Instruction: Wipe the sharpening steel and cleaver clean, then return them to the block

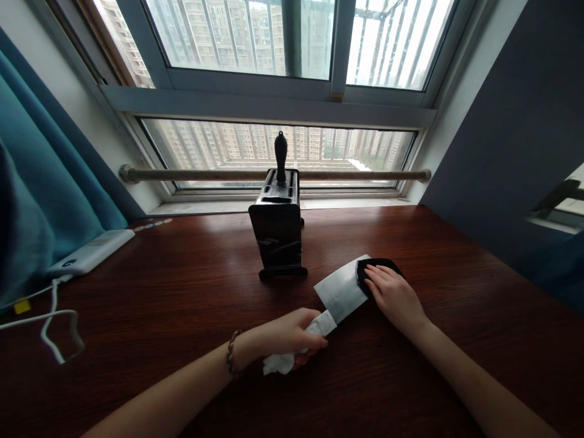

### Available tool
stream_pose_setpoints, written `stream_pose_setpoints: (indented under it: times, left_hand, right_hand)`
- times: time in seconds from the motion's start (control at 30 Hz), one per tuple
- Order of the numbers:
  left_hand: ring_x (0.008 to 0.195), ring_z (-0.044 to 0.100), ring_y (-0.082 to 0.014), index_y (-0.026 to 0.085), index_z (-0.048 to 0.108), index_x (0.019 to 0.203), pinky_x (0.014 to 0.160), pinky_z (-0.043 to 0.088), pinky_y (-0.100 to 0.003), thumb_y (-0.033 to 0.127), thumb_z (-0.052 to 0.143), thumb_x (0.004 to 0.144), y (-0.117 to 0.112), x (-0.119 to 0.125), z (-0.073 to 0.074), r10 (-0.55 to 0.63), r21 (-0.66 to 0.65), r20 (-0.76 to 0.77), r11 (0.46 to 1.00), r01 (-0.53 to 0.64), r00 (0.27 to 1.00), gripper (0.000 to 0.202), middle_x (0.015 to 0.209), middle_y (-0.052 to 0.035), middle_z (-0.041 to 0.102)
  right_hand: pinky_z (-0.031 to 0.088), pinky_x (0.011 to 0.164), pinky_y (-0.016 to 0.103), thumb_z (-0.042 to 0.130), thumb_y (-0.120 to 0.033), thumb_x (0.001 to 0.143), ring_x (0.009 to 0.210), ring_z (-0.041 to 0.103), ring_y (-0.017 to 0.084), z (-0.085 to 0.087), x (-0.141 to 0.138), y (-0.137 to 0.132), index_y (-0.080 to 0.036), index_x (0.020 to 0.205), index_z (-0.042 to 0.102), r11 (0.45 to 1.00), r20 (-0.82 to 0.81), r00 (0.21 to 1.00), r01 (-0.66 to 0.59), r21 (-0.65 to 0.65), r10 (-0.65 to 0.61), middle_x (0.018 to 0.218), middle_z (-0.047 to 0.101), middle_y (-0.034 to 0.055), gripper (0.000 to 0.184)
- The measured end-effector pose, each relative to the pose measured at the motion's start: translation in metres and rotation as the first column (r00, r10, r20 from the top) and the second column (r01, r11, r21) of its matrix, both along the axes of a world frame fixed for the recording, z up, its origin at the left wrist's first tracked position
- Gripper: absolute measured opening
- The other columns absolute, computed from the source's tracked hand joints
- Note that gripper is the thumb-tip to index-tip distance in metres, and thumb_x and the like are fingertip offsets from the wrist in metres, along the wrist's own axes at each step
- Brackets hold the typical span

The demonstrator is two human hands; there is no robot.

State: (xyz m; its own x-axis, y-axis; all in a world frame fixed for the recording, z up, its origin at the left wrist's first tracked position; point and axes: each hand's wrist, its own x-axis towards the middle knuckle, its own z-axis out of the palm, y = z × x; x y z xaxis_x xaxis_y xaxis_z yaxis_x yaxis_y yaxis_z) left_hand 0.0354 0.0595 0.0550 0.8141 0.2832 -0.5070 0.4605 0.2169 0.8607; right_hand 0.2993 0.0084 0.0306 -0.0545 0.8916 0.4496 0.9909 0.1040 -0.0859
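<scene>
My left hand (296,336) is closed around the handle of a kitchen cleaver, and white paper or tissue (278,363) is wrapped about that handle. The cleaver's broad, pale silver blade (343,291) points away and to the right, low over the table. My right hand (395,298) grips a black pad or folded cloth (381,265), its fingers pressed together on top; the pad covers the blade's far right end. Beyond both hands, a black knife block (277,234) stands upright with one dark-handled tool (281,155) sticking up from its top.
The red-brown wooden table (182,304) reaches a window ledge, where a horizontal rail (205,175) crosses. On the left lie a white power strip (93,250) and white cables (52,316), beside a teal curtain (59,176). A dark wall (497,134) bounds the right side.
</scene>
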Motion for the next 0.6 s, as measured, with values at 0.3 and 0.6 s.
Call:
stream_pose_setpoints:
  times: [0.3, 0.6]
  left_hand:
    - [0.041, 0.047, -0.0061, 0.016, 0.048, 0.085, 0.034, 0.038, -0.015, 0.028, 0.060, 0.074, 0.001, 0.001, -0.001, -0.003, 0.011, 0.006, 1.000, 0.003, 1.000, 0.020, 0.059, 0.0047, 0.050]
    - [0.042, 0.047, -0.0065, 0.017, 0.049, 0.090, 0.035, 0.039, -0.016, 0.028, 0.061, 0.074, 0.000, 0.001, -0.003, -0.001, 0.036, 0.007, 0.999, 0.000, 1.000, 0.023, 0.059, 0.0050, 0.051]
  right_hand:
    - [0.046, 0.094, 0.038, 0.047, -0.026, 0.092, 0.106, 0.046, 0.021, 0.013, -0.028, -0.016, -0.017, 0.122, 0.060, 0.909, -0.135, 0.908, -0.408, -0.082, 0.396, 0.128, 0.057, -0.0008, 0.033]
    - [0.046, 0.096, 0.035, 0.047, -0.023, 0.092, 0.107, 0.047, 0.019, 0.018, -0.042, -0.024, -0.019, 0.121, 0.060, 0.836, -0.220, 0.828, -0.542, -0.082, 0.516, 0.128, 0.057, -0.0007, 0.032]
